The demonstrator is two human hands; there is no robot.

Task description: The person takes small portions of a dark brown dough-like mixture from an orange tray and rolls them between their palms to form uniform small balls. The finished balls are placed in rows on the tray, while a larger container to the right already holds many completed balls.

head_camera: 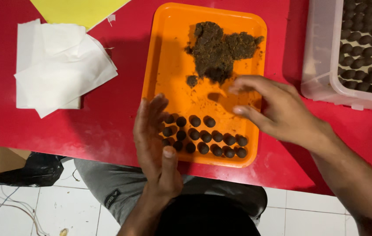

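So the left hand was flat and open, fingers together and stretched out, palm turned inward, standing on edge over the lower left corner of the orange tray. It wasn't gripping anything, just sitting right beside the rows of small dark balls in the lower centre of the frame. The right hand hovered over the tray's right side with fingers loosely curled and spread; couldn't tell if the blurred fingertips pinched a bit of the dark brown lump that filled the tray's upper part. Bare orange floor showed between lump and balls. Upper right, a clear tub of more balls sat just off the tray's edge. White paper sheets lay well apart at upper left on the red table.
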